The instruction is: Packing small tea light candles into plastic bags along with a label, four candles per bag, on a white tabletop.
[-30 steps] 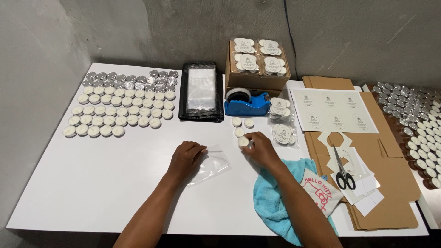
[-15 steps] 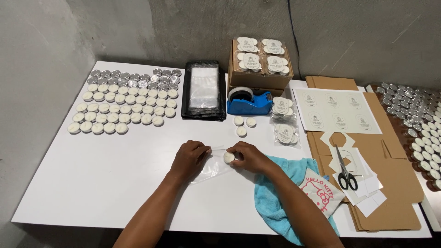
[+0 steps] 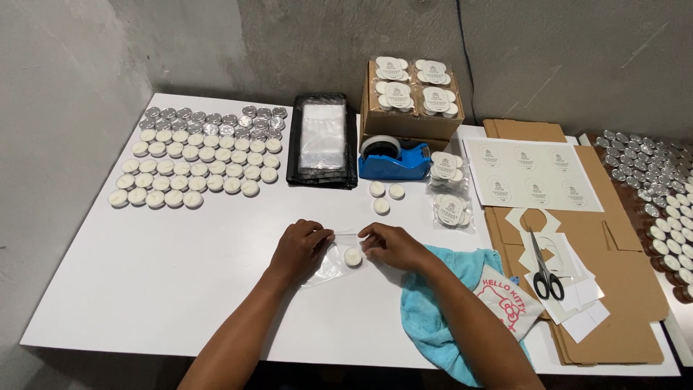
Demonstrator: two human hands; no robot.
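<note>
Candle (image 3: 352,256) now inside bag (image 3: 328,261), between both hands' grip.

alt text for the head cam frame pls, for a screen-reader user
Two bare hands, left hand and right hand, hold a small clear plastic bag with one white tealight at its mouth, over a white table. Rows of tealights lie at far left; a blue tape dispenser and scissors lie to the right.

Bare white table (image 3: 166,289) left of hands; three loose tealights (image 3: 384,196), tape dispenser (image 3: 393,159) ahead; blue cloth (image 3: 440,310) right
</note>
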